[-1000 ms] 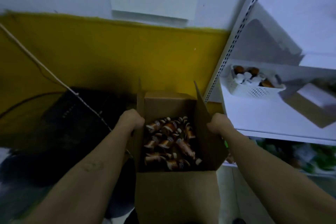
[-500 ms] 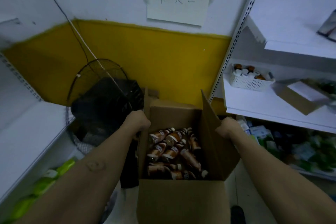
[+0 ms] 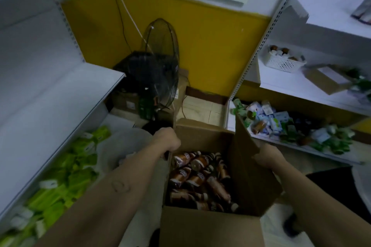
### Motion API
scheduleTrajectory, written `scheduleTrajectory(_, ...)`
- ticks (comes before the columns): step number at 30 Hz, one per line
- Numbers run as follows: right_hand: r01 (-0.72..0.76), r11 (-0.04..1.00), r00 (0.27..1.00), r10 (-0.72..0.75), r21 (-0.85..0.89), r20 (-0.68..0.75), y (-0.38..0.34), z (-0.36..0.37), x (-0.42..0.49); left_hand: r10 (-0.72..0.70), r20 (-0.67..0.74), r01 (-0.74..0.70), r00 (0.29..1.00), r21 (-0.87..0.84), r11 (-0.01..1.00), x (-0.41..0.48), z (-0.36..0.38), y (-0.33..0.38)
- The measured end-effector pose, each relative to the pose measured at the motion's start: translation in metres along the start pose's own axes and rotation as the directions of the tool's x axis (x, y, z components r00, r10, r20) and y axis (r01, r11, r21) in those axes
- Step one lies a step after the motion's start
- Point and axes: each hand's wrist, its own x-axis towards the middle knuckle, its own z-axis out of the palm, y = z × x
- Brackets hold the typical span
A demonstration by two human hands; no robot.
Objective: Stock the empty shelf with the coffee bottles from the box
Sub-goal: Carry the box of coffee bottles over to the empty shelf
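An open cardboard box (image 3: 208,226) is held up in front of me, with several brown coffee bottles (image 3: 197,174) lying loose inside. My left hand (image 3: 167,139) grips the box's left wall near the top. My right hand (image 3: 267,155) grips the right wall under its raised flap (image 3: 244,136). A bare white shelf (image 3: 50,94) runs along the left at about box height.
Green packets (image 3: 60,176) fill the shelf below on the left. A black fan (image 3: 158,70) and cartons stand in the corner against the yellow wall. The right rack holds a white basket (image 3: 284,62), a small carton (image 3: 327,80) and mixed packets (image 3: 281,124) lower down.
The view has swung left and down, bringing the left shelves and green packets into sight. The box stays in both hands and sits lower and nearer the floor-level shelves.
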Motion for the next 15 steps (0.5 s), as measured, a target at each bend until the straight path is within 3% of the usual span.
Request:
scheduleTrajectory(4, -0.047, 0.995, 0.995, 0.039, 0.088, 0.095, 0.008, 0.032, -0.046, -0.026, 0.040, 0.027, 0.999, -0.012, 1.000, -0.053, 0.016, -0.040)
scheduleTrajectory(9, 0.058, 0.987, 0.991, -0.075, 0.152, 0.113, 0.000, 0.094, -0.099, -0.060, 0.029, 0.061, 0.998, -0.046, 0.997, -0.129, 0.057, -0.102)
scheduleTrajectory(12, 0.125, 0.981, 0.987, -0.138, 0.151, 0.078, 0.001, 0.128, -0.133, -0.057, -0.052, 0.049, 0.997, -0.148, 0.988, -0.186, 0.092, -0.138)
scheduleTrajectory(15, 0.181, 0.978, 0.981, -0.188, 0.107, 0.057, -0.004, 0.150, -0.159, -0.192, -0.115, 0.154, 0.975, -0.278, 0.948, -0.225, 0.121, -0.174)
